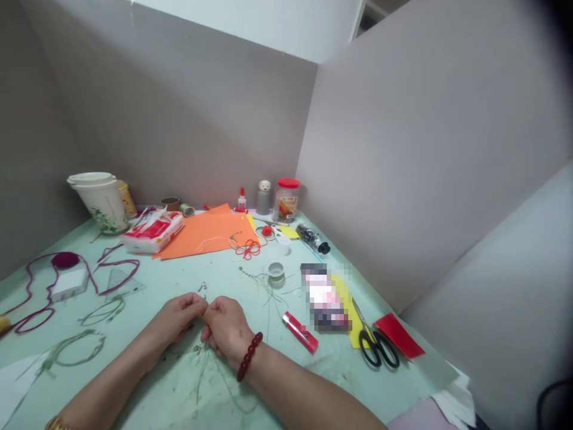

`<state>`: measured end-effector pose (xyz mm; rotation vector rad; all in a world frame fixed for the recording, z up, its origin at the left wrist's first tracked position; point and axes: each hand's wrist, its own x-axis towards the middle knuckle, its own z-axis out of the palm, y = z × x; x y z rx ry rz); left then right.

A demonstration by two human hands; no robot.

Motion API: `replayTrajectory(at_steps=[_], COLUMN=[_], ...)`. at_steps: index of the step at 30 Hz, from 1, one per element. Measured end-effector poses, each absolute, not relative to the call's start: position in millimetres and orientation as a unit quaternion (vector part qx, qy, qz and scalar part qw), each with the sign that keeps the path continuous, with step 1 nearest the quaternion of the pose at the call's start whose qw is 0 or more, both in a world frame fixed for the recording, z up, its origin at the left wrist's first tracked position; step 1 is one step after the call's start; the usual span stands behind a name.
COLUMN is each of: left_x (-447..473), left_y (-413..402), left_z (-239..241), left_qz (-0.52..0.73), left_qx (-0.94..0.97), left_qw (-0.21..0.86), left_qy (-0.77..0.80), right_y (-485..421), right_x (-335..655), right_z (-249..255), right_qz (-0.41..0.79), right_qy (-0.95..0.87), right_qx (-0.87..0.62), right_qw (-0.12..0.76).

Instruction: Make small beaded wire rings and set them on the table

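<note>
My left hand and my right hand meet fingertip to fingertip low over the pale green table. Both are closed in a pinch on a thin greenish wire whose end sticks up between them. More thin wire strands trail on the table under my hands. A dark red bead bracelet circles my right wrist.
Right of my hands lie a red utility knife, black scissors, a red card and yellow paper. Further back are a tape roll, orange paper, a tissue pack, a white jug, a red-lidded jar and maroon cord. Grey partition walls enclose the table.
</note>
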<state>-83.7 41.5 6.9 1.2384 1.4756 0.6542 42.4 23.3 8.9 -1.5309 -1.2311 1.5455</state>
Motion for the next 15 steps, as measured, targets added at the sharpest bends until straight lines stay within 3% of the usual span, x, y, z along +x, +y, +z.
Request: replayTrajectory(at_steps=[9, 15], left_x=[-83.6, -88.1], left_y=[42.4, 44.8], left_z=[1.3, -4.3], left_qz=[0.277, 0.282], left_qx=[0.557, 0.546], left_qw=[0.504, 0.507], left_qy=[0.599, 0.604], right_y=[16.8, -34.3], right_x=[43.9, 100.7], right_z=[10.0, 31.2], right_qz=[0.545, 0.281], right_qy=[-0.529, -0.703], right_qx=[-0.581, -0.526], right_qw=[0.293, 0.389])
